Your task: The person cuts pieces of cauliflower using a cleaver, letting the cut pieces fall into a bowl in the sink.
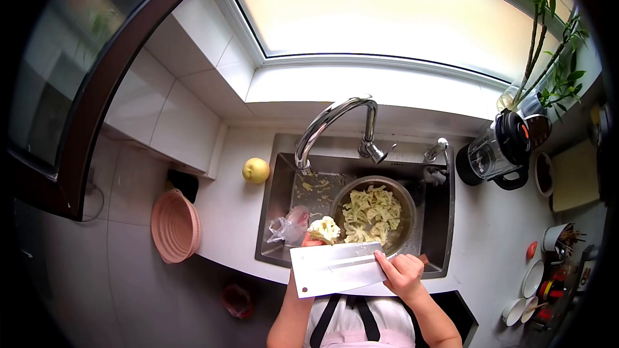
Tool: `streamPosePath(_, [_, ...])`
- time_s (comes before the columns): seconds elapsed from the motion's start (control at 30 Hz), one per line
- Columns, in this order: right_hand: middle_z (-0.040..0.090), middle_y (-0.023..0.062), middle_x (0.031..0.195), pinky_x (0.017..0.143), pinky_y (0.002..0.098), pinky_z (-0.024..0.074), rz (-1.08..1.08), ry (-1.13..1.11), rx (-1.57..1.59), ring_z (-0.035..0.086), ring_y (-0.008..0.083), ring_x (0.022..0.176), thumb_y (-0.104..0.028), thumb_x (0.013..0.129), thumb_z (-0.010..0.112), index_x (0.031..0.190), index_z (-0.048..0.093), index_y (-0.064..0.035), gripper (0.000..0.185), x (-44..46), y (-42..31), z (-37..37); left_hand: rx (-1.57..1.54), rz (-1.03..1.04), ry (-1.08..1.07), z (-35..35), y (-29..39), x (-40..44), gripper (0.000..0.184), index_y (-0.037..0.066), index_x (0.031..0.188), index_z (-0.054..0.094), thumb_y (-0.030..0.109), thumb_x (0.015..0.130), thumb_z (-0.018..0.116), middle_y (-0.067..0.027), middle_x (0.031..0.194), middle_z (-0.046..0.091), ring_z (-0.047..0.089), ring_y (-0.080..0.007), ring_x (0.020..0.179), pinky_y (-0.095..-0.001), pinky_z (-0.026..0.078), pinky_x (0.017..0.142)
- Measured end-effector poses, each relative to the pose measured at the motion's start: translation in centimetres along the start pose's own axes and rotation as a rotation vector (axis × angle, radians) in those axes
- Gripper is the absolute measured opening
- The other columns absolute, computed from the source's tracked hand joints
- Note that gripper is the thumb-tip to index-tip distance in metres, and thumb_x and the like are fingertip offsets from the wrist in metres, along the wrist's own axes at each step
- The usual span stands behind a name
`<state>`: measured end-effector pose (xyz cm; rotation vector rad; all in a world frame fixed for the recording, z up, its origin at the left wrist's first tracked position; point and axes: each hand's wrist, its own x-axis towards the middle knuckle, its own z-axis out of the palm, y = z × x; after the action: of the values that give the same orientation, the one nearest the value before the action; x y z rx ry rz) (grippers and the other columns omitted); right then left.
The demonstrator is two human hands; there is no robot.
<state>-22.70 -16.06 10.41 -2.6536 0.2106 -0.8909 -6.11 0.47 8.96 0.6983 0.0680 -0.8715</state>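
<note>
My right hand (405,276) is closed round the handle of a cleaver (332,270), its broad blade lying across in front of me and pointing left. Behind the blade, my left hand (311,241) grips a piece of cauliflower (324,229); most of that hand is hidden by the cleaver. Just beyond both hands, a metal bowl (411,212) stands in the sink (273,200) with cut cauliflower florets (372,207) in it. A crumpled clear plastic bag (290,224) lies in the sink to the left of the bowl.
A curved faucet (325,119) arches over the sink, with scraps on the basin floor. A yellow round fruit (256,170) sits on the left counter. At right stand a blender (493,153) and several bowls. A pink basin (175,225) is at left, below an open window frame (97,100).
</note>
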Motion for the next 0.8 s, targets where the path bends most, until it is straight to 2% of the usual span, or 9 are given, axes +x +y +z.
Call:
streamPosePath(0.03, [0.039, -0.0016, 0.057, 0.045, 0.0317, 0.0339, 0.006, -0.001, 0.001, 0.043, 0.0149, 0.047, -0.001, 0.059, 0.067, 0.109, 0.074, -0.0044, 0.051, 0.2, -0.2, 0.0, 0.050, 0.061, 0.014, 0.0, 0.1, -0.1, 0.043, 0.010, 0.136, 0.051, 0.021, 0.095, 0.055, -0.0060, 0.125, 0.060, 0.060, -0.0158, 0.113, -0.0291, 0.048, 0.097])
streamPosePath(0.13, [0.039, -0.0014, 0.057, 0.045, 0.0315, 0.0340, -0.001, 0.035, -0.029, 0.043, 0.0151, 0.047, -0.001, 0.059, 0.067, 0.109, 0.074, -0.0039, 0.050, 0.7, -0.7, 0.4, 0.042, -0.046, -0.010, 2.8, 2.1, 0.0, 0.042, 0.009, 0.135, 0.051, 0.024, 0.096, 0.056, -0.0054, 0.124, 0.060, 0.060, -0.0156, 0.112, -0.0292, 0.048, 0.097])
streamPosePath(0.27, [0.039, -0.0013, 0.057, 0.045, 0.0314, 0.0343, 0.018, 0.025, -0.021, 0.043, 0.0151, 0.047, -0.001, 0.061, 0.068, 0.108, 0.074, -0.0044, 0.048, 1.1, -1.0, 0.8, 0.155, 0.049, -0.103, 1.9, 2.0, 0.3, 0.044, 0.007, 0.137, 0.049, 0.029, 0.099, 0.054, -0.0046, 0.123, 0.061, 0.060, -0.0161, 0.110, -0.0302, 0.049, 0.098])
streamPosePath(0.43, [0.039, -0.0011, 0.057, 0.045, 0.0314, 0.0350, 0.043, 0.025, 0.006, 0.044, 0.0152, 0.047, -0.001, 0.062, 0.068, 0.108, 0.075, -0.0050, 0.047, 1.7, -1.3, 1.7, 0.011, -0.099, 0.028, -1.7, 2.0, 1.2, 0.046, 0.007, 0.139, 0.048, 0.033, 0.101, 0.051, -0.0042, 0.123, 0.060, 0.059, -0.0162, 0.112, -0.0309, 0.048, 0.101])
streamPosePath(0.5, [0.040, -0.0010, 0.057, 0.045, 0.0314, 0.0352, 0.044, 0.028, 0.009, 0.044, 0.0153, 0.047, -0.001, 0.062, 0.068, 0.108, 0.075, -0.0048, 0.047, 2.1, -1.5, 1.8, 0.141, -0.025, 0.016, -2.6, 2.2, 0.9, 0.045, 0.009, 0.140, 0.048, 0.030, 0.100, 0.052, -0.0040, 0.124, 0.060, 0.059, -0.0164, 0.113, -0.0309, 0.047, 0.101])
streamPosePath(0.57, [0.040, -0.0009, 0.057, 0.045, 0.0315, 0.0354, 0.047, 0.027, 0.008, 0.044, 0.0155, 0.047, -0.001, 0.062, 0.067, 0.108, 0.075, -0.0045, 0.047, 2.2, -1.8, 1.9, 0.127, -0.045, 0.064, -2.3, 2.6, 1.0, 0.043, 0.008, 0.136, 0.050, 0.027, 0.097, 0.056, -0.0049, 0.121, 0.061, 0.060, -0.0177, 0.108, -0.0309, 0.049, 0.096])
streamPosePath(0.63, [0.041, -0.0007, 0.057, 0.045, 0.0315, 0.0357, 0.050, 0.023, 0.007, 0.045, 0.0156, 0.047, -0.001, 0.062, 0.067, 0.108, 0.075, -0.0042, 0.046, 2.3, -1.9, 2.0, -0.030, -0.153, 0.174, 2.3, 4.6, 1.9, 0.039, 0.006, 0.128, 0.055, 0.023, 0.093, 0.063, -0.0071, 0.115, 0.064, 0.064, -0.0200, 0.098, -0.0307, 0.054, 0.086])
streamPosePath(0.73, [0.042, -0.0006, 0.057, 0.046, 0.0316, 0.0360, 0.059, 0.021, 0.005, 0.045, 0.0159, 0.047, -0.001, 0.063, 0.068, 0.108, 0.074, -0.0035, 0.046, 2.3, -2.0, 2.2, -0.085, -0.149, 0.183, 2.8, 4.8, 2.4, 0.038, 0.008, 0.128, 0.055, 0.018, 0.092, 0.062, -0.0085, 0.116, 0.064, 0.064, -0.0205, 0.101, -0.0303, 0.053, 0.087])
streamPosePath(0.8, [0.043, -0.0005, 0.058, 0.046, 0.0317, 0.0361, 0.075, 0.013, 0.009, 0.046, 0.0161, 0.048, -0.001, 0.063, 0.068, 0.108, 0.074, -0.0032, 0.046, 2.6, -2.2, 2.0, -0.037, -0.144, 0.218, 3.3, 5.0, 2.7, 0.036, 0.008, 0.126, 0.056, 0.019, 0.093, 0.062, -0.0080, 0.109, 0.064, 0.065, -0.0184, 0.093, -0.0292, 0.054, 0.080])
